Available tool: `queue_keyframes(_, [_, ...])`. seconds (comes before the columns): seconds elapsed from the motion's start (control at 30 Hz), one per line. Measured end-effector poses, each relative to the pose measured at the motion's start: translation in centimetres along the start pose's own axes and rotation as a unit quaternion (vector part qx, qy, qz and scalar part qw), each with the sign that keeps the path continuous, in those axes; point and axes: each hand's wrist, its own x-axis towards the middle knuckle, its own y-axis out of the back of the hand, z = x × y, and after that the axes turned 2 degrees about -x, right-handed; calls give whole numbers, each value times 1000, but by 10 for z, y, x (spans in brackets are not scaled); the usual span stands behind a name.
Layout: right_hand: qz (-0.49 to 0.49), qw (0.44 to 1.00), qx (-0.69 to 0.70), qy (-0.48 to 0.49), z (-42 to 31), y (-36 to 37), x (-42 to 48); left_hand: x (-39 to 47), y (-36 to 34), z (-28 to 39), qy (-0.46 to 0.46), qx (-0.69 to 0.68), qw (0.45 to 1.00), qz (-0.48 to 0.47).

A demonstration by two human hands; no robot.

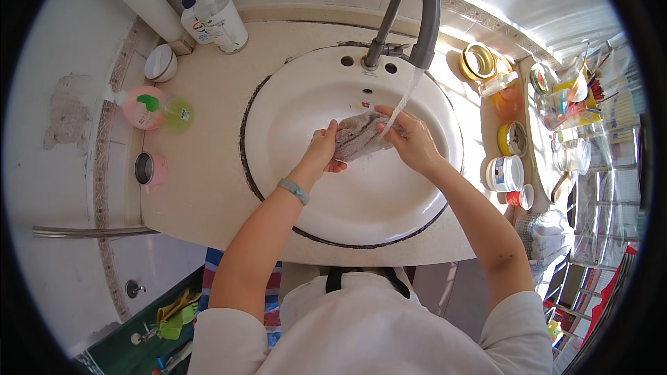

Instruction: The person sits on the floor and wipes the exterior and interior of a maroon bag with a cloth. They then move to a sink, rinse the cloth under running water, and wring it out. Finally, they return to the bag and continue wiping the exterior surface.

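Observation:
A wet, greyish cloth (pixel 359 138) is bunched between my two hands over the white oval washbasin (pixel 333 219). My left hand (pixel 324 150) grips its left end, thumb on top and fingertips showing below. At the right end, my right hand (pixel 411 140) holds the cloth between thumb and fingers. Water (pixel 409 95) runs from the grey gooseneck faucet (pixel 430 26) down onto the cloth beside my right thumb. The basin's drain is hidden behind the cloth and hands.
Pump bottles (pixel 226 23) stand at the back left of the counter (pixel 203 177). A pink soap bottle (pixel 143 108) and a pink cup (pixel 151 169) line the left wall. Along the right are a brass-coloured bowl (pixel 477 61), a white jar (pixel 505 173) and a grey towel (pixel 544 234).

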Motion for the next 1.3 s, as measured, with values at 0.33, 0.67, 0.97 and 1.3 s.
queue_keyframes(0.33, [-75,996,45,22,-35,8,15,-47,-5,13,-417,172,891,-58])
queue_keyframes(0.67, [-96,983,149,-47,2,45,-15,-57,-41,53,-512,288,807,65])
queue_keyframes(0.97, [6,962,267,-64,-7,38,-16,-56,-69,42,-131,-113,961,-213])
queue_keyframes(1.3, [105,965,212,-114,18,57,-14,-66,-28,64,-227,85,962,-128])
